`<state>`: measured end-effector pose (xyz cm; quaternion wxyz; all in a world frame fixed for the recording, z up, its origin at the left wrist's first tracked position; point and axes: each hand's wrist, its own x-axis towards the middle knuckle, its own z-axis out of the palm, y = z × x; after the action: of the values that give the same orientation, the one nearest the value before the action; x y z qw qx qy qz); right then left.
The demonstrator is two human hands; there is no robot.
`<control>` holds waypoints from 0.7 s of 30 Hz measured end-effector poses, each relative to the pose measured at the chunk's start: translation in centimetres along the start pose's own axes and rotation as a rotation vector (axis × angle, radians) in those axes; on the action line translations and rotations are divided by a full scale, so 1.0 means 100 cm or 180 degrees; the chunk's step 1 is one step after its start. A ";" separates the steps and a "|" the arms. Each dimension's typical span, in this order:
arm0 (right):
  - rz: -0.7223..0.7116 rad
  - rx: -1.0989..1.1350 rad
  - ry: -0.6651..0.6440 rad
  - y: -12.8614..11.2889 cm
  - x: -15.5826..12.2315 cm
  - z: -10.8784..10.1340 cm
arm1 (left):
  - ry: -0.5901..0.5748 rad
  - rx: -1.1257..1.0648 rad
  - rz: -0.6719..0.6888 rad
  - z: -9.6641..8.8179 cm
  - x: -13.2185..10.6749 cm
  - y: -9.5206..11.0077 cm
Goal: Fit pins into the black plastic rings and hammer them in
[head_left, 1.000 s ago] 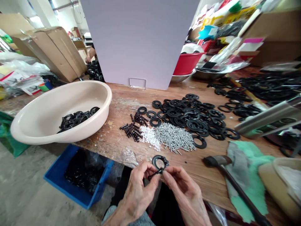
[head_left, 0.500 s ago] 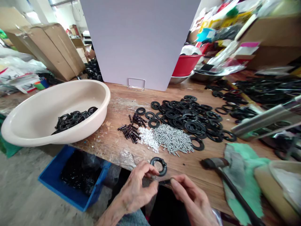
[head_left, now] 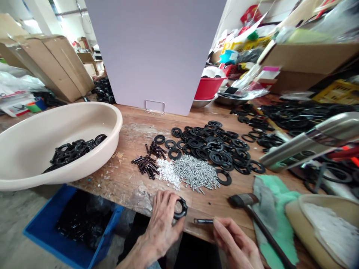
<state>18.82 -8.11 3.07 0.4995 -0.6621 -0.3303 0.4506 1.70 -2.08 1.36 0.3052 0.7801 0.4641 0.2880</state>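
Ring (head_left: 184, 210), just one, is gripped by left hand (head_left: 162, 220); right hand (head_left: 235, 241) pinches one pin (head_left: 204, 221). Scuffed desk (head_left: 134, 127) overhangs grey floor (head_left: 14, 211).

basin (head_left: 86, 166) cut off left, held ring (head_left: 184, 207) part-hidden

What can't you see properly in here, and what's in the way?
All in the head view:
Left side of the glossy black ring: hidden by the bare left hand.
Right end of the short, shiny dark rod: hidden in the bare right hand.
Far left of the cream oval plastic basin: cut off by the picture's edge.
Dark pieces inside the blue plastic crate: too small and jumbled to tell apart.
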 end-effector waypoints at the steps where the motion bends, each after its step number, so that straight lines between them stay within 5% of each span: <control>1: 0.0000 0.0073 0.0005 -0.002 0.001 0.003 | 0.0005 0.0004 -0.0005 0.000 0.000 -0.001; 7: -0.0002 0.0288 0.0112 -0.009 0.010 0.020 | -0.0092 -0.0490 0.0019 -0.016 0.001 0.009; 14: -0.0464 -0.0054 -0.0580 -0.030 0.027 0.035 | -0.0599 -0.1928 -0.0703 -0.035 0.026 0.014; 18: -0.1091 -0.0888 -0.1231 -0.029 0.045 0.028 | -0.0488 -0.1351 -0.0313 -0.042 0.030 0.007; 21: -0.1861 -0.1547 -0.1227 -0.016 0.053 0.022 | -0.0407 -0.0706 -0.0015 -0.040 0.023 0.002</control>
<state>18.77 -2.12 3.01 0.3647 -0.5427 -0.6881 0.3147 -0.13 0.72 4.49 0.4192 0.7572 0.4109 0.2865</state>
